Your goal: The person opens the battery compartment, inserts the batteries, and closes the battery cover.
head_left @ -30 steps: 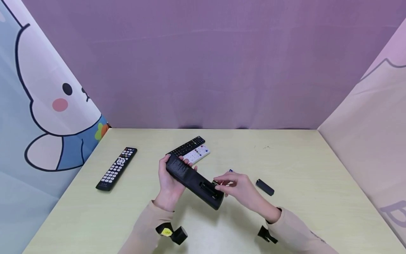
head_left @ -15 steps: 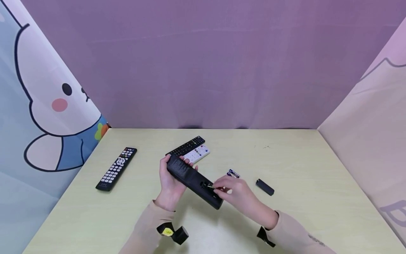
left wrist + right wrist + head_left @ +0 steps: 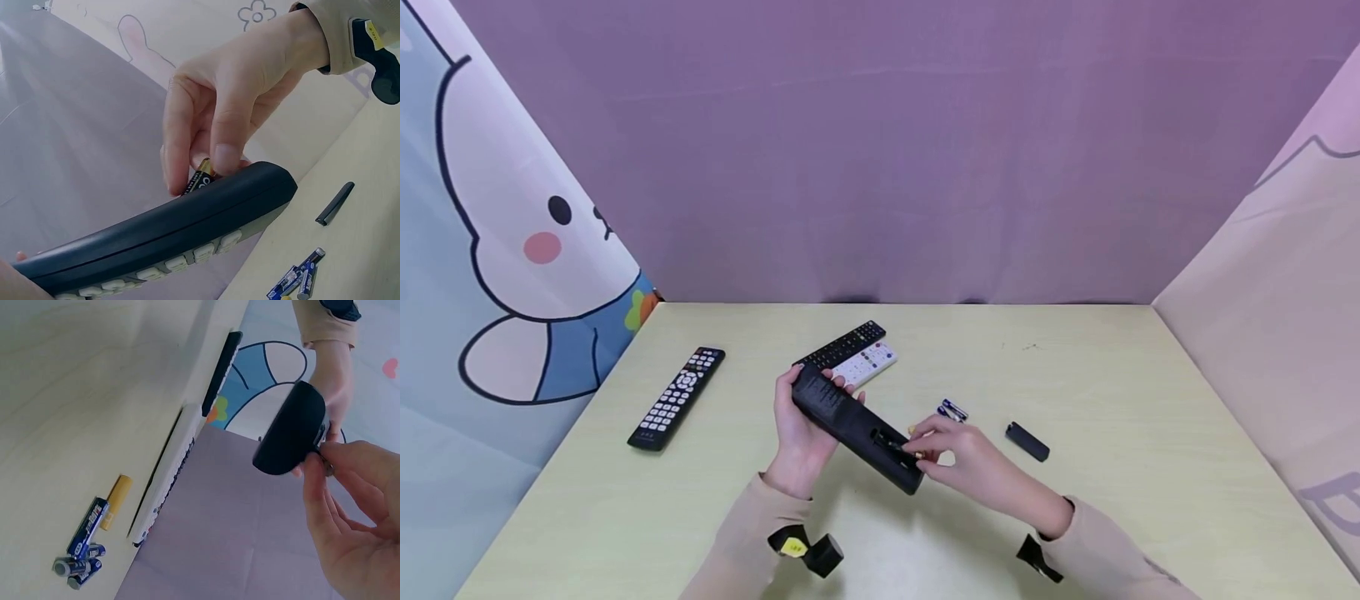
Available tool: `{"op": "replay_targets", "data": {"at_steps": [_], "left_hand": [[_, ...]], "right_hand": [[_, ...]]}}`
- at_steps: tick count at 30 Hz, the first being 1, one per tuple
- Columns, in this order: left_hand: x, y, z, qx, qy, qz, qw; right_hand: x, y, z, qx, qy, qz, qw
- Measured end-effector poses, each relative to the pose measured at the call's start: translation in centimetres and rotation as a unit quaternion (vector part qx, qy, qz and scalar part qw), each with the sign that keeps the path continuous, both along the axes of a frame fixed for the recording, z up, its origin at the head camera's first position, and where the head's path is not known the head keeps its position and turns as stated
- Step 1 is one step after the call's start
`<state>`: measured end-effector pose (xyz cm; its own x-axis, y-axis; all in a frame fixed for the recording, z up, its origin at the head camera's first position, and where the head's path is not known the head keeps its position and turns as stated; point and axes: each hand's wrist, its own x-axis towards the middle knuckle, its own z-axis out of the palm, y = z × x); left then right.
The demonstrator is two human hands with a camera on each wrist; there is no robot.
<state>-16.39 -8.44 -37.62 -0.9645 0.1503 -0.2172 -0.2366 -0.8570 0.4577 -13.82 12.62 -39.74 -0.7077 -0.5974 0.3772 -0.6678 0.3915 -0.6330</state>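
My left hand (image 3: 801, 442) grips a black remote control (image 3: 853, 425) by its far end, raised over the table with its back turned up. The battery compartment (image 3: 891, 446) near its lower right end is uncovered. With thumb and fingers, my right hand (image 3: 966, 454) pinches a black-and-gold battery (image 3: 199, 180) at that compartment. The battery slants, its gold end up between the fingertips; its lower part is hidden behind the remote's edge in the left wrist view. A small black battery cover (image 3: 1027, 442) lies on the table to the right.
Several blue-and-silver batteries (image 3: 952, 410) lie beyond my right hand, beside a yellow battery (image 3: 117, 501). Behind the left hand lie a black remote (image 3: 850, 343) and a white remote (image 3: 868, 362), side by side. Another black remote (image 3: 676, 400) rests at the left. Cloth walls (image 3: 887, 167) border the table.
My right hand has shifted slightly over the compartment, bringing the battery from the remote's edge to the opening. The blue batteries behind the hand have come into view. The left hand holds still.
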Motion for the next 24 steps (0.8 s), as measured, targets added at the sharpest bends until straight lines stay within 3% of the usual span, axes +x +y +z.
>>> {"op": "replay_targets", "data": {"at_steps": [8, 15, 24], "left_hand": [[-0.10, 0.10, -0.13, 0.000, -0.009, 0.000, 1.0000], [0.00, 0.33, -0.13, 0.000, -0.007, -0.005, 1.0000], [-0.10, 0.13, -0.11, 0.011, -0.002, 0.001, 0.9999]], "right_hand": [[-0.33, 0.47, -0.31, 0.010, 0.042, 0.026, 0.9987], [-0.24, 0.25, -0.67, -0.006, 0.054, -0.004, 0.9985], [0.20, -0.01, -0.72, -0.047, 0.099, -0.049, 0.9927]]}}
